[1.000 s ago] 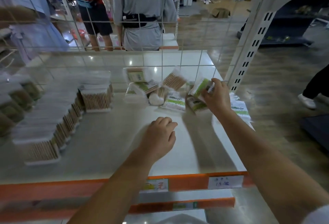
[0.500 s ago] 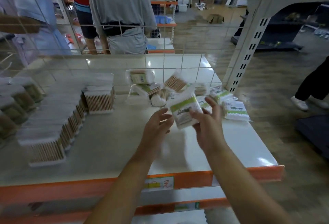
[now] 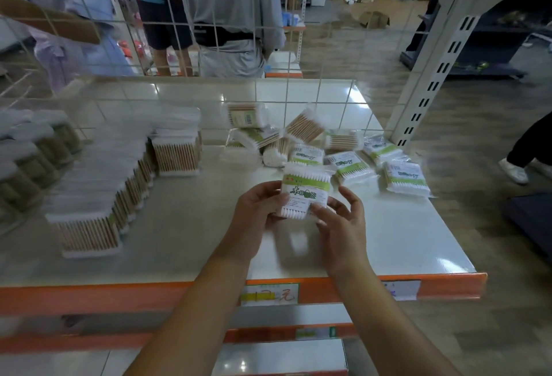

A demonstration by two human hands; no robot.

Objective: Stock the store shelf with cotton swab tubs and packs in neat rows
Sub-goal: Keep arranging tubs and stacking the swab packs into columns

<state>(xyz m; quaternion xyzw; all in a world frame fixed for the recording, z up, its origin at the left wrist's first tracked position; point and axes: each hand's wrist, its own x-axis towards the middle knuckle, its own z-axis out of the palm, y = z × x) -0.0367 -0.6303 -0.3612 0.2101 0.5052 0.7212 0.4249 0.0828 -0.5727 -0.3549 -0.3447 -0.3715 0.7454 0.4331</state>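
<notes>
A cotton swab pack [image 3: 304, 193] with a green and white label is held upright above the white shelf [image 3: 403, 241]. My left hand [image 3: 257, 214] grips its left side and my right hand [image 3: 340, 220] pinches its lower right corner. Behind it lies a loose heap of swab packs [image 3: 298, 143], with three more green-labelled packs [image 3: 403, 177] flat at the right. A stepped row of clear swab tubs [image 3: 119, 184] runs along the left half of the shelf.
A wire grid panel [image 3: 286, 95] closes the shelf's back. An orange front rail [image 3: 119, 295] carries price labels. A white slotted upright [image 3: 436, 77] stands at the right. People stand behind the grid, and one person's leg and shoe [image 3: 516, 166] are at the far right.
My right hand lifted one pack from the heap at the right and brought it toward me to the shelf's middle. My left hand rose from the shelf and took hold of the pack's other side.
</notes>
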